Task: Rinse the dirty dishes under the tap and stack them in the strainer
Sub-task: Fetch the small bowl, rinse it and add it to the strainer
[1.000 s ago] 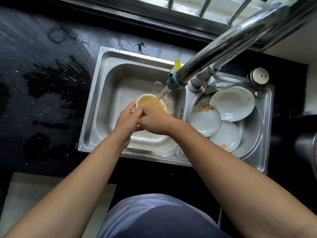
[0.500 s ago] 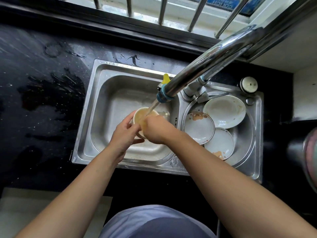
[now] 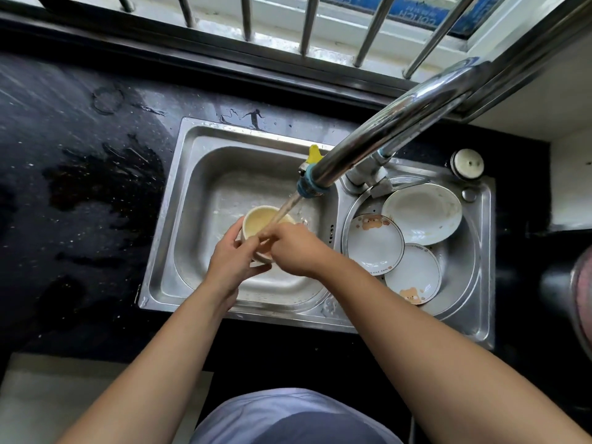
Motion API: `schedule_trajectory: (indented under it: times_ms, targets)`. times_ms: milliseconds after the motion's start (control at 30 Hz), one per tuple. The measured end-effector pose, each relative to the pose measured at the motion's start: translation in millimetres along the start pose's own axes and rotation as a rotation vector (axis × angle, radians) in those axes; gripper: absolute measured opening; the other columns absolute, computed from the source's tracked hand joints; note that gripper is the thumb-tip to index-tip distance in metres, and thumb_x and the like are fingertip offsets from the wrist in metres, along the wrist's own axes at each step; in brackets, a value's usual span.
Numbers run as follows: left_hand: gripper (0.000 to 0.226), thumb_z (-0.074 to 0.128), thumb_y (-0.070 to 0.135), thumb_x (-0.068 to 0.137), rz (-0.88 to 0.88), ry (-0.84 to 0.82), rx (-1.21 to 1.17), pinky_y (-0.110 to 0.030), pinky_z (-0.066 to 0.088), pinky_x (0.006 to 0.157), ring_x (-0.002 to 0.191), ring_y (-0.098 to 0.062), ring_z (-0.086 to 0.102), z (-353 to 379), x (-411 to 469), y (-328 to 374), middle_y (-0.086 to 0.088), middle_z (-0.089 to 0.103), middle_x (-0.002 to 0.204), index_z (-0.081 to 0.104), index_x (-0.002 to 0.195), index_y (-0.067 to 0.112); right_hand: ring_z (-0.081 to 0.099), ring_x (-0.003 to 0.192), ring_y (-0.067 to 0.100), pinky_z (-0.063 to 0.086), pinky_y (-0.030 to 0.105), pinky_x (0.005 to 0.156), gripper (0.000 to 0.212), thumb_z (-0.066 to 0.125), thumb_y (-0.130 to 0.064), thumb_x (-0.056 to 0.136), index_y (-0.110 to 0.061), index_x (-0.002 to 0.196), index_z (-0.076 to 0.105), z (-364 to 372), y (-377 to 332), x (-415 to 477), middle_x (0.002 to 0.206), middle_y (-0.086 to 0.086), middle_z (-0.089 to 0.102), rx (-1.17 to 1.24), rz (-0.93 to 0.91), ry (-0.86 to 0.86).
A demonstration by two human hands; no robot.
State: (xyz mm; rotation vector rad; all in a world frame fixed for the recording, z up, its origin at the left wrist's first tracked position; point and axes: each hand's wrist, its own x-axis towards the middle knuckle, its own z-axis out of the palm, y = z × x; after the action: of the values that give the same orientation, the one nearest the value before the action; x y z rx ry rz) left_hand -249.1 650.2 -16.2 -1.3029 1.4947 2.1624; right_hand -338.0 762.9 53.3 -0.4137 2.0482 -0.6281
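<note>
Lower centre of frame: grey-blue cloth of the person's front, with both bare forearms running up toward mid-frame.

Left hand (image 3: 230, 257), centre frame: fingers (image 3: 237, 226) curled round the near-left wall of the bowl (image 3: 259, 219), thumb under the near side, clamped on it.

Right hand (image 3: 294, 251), just right of it: knuckles up, fingers bent over the bowl's near rim and touching it. Their tips are hidden by the rim and the water, so I can't tell whether they grip or rub the inside.

The bowl is cream, held above the floor of the left basin of the sink (image 3: 166, 219) and tilted a bit toward the person. Yellowish water sits inside.

The water stream (image 3: 286, 208) slants down-left from the nozzle and lands on the bowl's right inner side, right by the right-hand fingers.

Step in hand is rinsing this bowl. To do it well:
- keep the left-hand clamp firm, since a wet bowl will be slippery
- turn the bowl so the stream sweeps the whole inner wall
- rub off the film, then tip the cloudy water out away from the body
- keep it low in the basin to cut splashing

Right of centre, three plates (image 3: 374, 245) overlap in the round right well (image 3: 461, 283). They are well apart from both hands.

The tap (image 3: 384, 136) runs from upper right down to the nozzle. The black table (image 3: 80, 187) on the left is wet in patches. Window bars (image 3: 309, 24) run along the top.
</note>
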Motion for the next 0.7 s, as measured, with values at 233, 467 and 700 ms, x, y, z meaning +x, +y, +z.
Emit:
schedule_trajectory:
  times_ms: [233,467,700]
  targets:
    - [0.024,0.056,0.023,0.082,-0.188,0.036,-0.179,-0.034,0.059,0.054,0.079,-0.031,0.067,-2,0,-1,-0.012,0.059,0.092,0.068,0.103,0.019,0.067,0.111,0.018,0.05,0.029,0.095,0.05,0.048,0.0,0.078,-0.022,0.113,0.076,-31,47,-23,0.116,0.002,0.076,0.198,0.149,0.487]
    - [0.026,0.057,0.023,0.083,-0.282,-0.035,-0.136,-0.029,0.054,0.048,0.078,-0.034,0.069,7,-1,11,-0.012,0.06,0.094,0.066,0.107,0.015,0.048,0.136,0.032,0.041,0.037,0.107,0.07,0.05,-0.014,0.084,-0.013,0.153,0.04,-96,109,-22,0.149,0.012,0.052,0.454,0.564,0.787]
    - [0.046,0.055,0.029,0.075,0.031,0.025,0.32,-0.031,0.055,0.065,0.099,-0.025,0.068,16,-6,20,-0.001,0.07,0.114,0.065,0.118,0.044,0.061,0.09,0.029,0.048,0.033,0.065,0.038,0.054,-0.009,0.072,-0.004,0.109,0.064,-123,110,-8,0.097,0.007,0.06,0.706,0.496,0.797]
